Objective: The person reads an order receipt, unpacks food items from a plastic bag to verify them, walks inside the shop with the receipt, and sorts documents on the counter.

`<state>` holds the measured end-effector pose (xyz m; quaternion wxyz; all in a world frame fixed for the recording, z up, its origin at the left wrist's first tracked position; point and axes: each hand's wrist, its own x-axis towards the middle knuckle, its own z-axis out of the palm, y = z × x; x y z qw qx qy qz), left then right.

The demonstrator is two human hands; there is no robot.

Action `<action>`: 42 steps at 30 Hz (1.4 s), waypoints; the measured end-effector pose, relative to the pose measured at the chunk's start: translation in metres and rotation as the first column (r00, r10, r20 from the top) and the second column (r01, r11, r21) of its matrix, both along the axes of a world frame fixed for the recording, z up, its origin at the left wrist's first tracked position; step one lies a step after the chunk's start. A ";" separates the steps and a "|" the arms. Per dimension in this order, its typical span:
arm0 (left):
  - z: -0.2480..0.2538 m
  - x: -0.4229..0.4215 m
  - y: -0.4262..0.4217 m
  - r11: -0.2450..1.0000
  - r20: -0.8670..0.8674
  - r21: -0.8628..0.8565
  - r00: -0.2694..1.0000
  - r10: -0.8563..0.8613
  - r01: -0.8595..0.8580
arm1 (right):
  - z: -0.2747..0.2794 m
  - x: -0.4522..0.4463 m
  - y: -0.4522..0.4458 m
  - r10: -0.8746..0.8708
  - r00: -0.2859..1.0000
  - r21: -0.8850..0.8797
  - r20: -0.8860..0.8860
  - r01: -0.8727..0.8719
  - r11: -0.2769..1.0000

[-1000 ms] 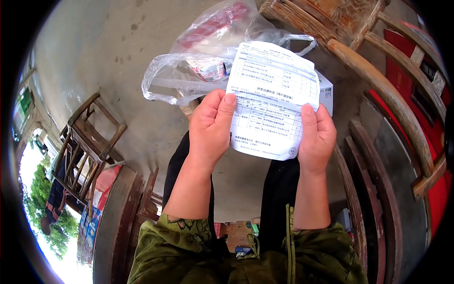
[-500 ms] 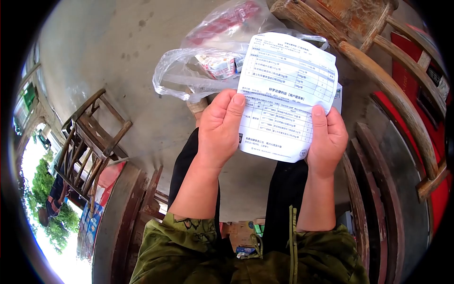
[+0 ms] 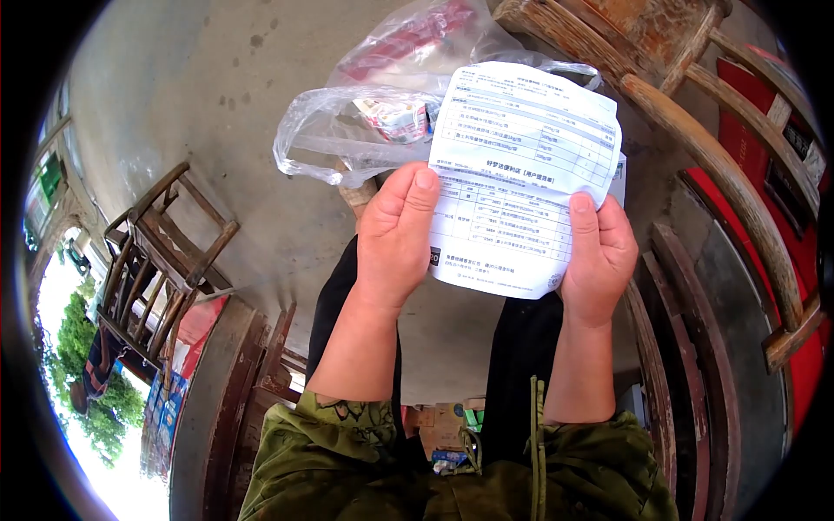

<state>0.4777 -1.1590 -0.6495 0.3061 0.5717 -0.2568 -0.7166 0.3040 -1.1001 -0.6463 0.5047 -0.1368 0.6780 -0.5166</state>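
Between my two hands a white printed receipt sheet [image 3: 512, 187] is stretched out, covered in tables of text and creased across its middle. My left hand [image 3: 393, 230] pinches its left edge, thumb on top. On the right edge, my right hand [image 3: 601, 252] grips it the same way, thumb over the front. Behind the paper lies a clear plastic bag [image 3: 321, 126] with a red-and-white packet [image 3: 395, 119] inside. The sheet hides part of the bag.
Wooden chairs stand at the left [image 3: 174, 230] and the upper right [image 3: 695, 148]. Red boxes [image 3: 756, 156] are stacked behind the right one. A grey concrete floor [image 3: 208, 95] stretches ahead. At the far left, a person [image 3: 100, 365] shows near a bright opening with trees.
The receipt sheet has shifted slightly left at its left side, together with my left hand. My right hand keeps nearly the same place and grip.
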 end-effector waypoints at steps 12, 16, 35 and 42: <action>0.000 0.009 -0.005 0.991 -0.121 0.135 0.993 0.013 0.004 | -0.005 -0.005 0.007 0.034 0.998 -0.018 -0.054 -0.035 0.999; -0.004 0.014 -0.005 0.984 -0.186 0.174 0.982 -0.006 0.039 | -0.003 -0.004 0.005 0.037 0.998 -0.014 -0.053 -0.038 0.999; 0.004 0.012 -0.007 0.978 -0.224 0.207 0.975 0.014 0.033 | -0.002 0.002 0.001 -0.020 1.000 -0.022 -0.018 0.019 1.000; 0.004 0.014 -0.009 0.976 -0.215 0.212 0.977 -0.002 0.048 | -0.005 0.002 0.003 -0.029 1.000 -0.020 -0.005 0.029 0.999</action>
